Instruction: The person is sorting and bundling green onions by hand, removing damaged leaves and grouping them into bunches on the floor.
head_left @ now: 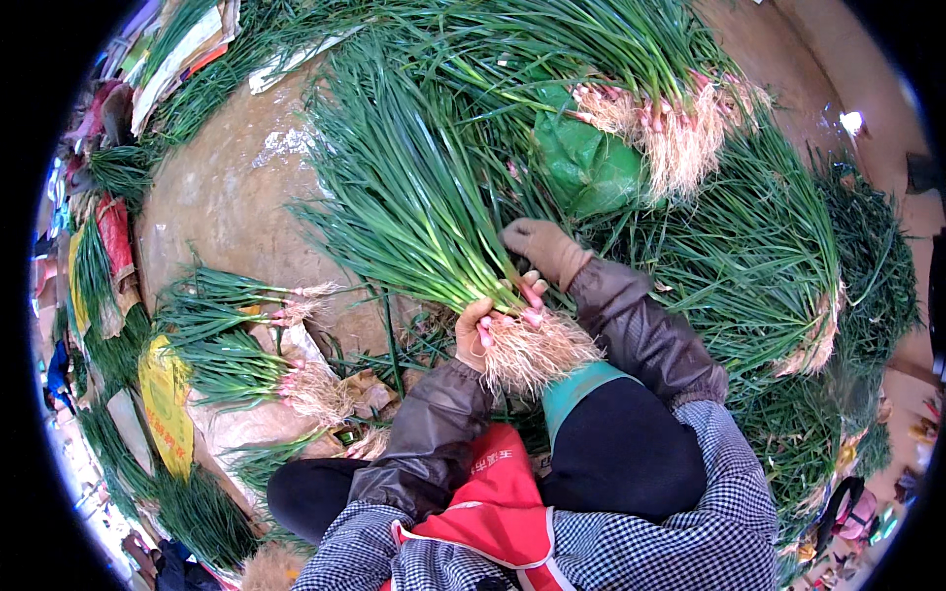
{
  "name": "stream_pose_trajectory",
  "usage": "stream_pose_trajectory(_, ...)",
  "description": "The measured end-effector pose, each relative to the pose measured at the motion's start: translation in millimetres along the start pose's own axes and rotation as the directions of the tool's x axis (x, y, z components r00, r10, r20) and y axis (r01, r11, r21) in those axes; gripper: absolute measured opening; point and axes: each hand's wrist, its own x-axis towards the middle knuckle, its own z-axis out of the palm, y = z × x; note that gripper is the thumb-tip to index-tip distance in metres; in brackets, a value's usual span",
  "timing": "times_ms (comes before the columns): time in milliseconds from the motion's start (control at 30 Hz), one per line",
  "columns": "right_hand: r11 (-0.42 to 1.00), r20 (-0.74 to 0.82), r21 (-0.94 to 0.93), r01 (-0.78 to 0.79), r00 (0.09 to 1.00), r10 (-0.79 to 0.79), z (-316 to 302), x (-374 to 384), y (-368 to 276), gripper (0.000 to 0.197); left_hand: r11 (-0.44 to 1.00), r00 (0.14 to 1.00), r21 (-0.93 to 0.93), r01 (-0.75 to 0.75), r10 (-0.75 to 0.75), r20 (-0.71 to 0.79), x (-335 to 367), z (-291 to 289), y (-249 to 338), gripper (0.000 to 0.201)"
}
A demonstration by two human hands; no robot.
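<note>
A big bunch of spring onions [434,236] with long green leaves, pinkish bulbs and pale stringy roots [537,353] lies tilted in front of me, leaves pointing away. My left hand [473,337] is wrapped round it just above the roots, thumb on the near side and fingertips showing past the bulbs. At the bunch's right edge, my right hand [547,251], in a tan glove, has its fingers curled against the outer stalks. Whatever its fingertips hold is hidden.
Smaller onion bunches [296,384] lie on the left beside a yellow sack [166,404]. A large bunch [680,108] rests at the far right on a green plastic bag [591,167]. More onions [749,266] cover the right side. Brown floor [236,197] shows at left.
</note>
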Motion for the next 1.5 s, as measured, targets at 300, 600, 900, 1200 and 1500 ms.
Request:
stream_pose_trajectory(300,0.935,-0.195,0.014,-0.354,0.916,0.35,2.6,-3.9,-48.7,0.049,0.976,0.959,-0.158,0.149,-0.182,-0.217,-1.8,-8.2,-1.8,0.039)
stream_pose_trajectory(600,0.973,-0.43,-0.094,-0.21,0.89,0.15,4.4,-31.4,-6.2,0.024,0.944,0.928,-0.252,0.211,-0.275,-0.253,5.2,-9.2,-10.8,0.041)
stream_pose_trajectory(900,0.792,-0.295,-0.6,0.117,0.887,-0.355,7.8,1.9,-16.6,0.016,0.966,0.967,-0.225,0.127,-0.171,-0.189,-2.3,-2.8,-5.6,0.039)
stream_pose_trajectory(1200,0.529,0.119,-0.784,-0.325,0.757,0.642,-61.9,-97.2,18.0,0.057,0.966,0.974,-0.245,0.089,-0.136,-0.183,1.0,7.8,-15.2,0.045)
stream_pose_trajectory(1500,0.607,-0.863,-0.487,-0.628,0.453,-0.224,-188.0,-14.1,-58.0,0.028,0.962,0.969,-0.202,0.182,-0.21,-0.127,5.3,11.1,-3.6,0.061)
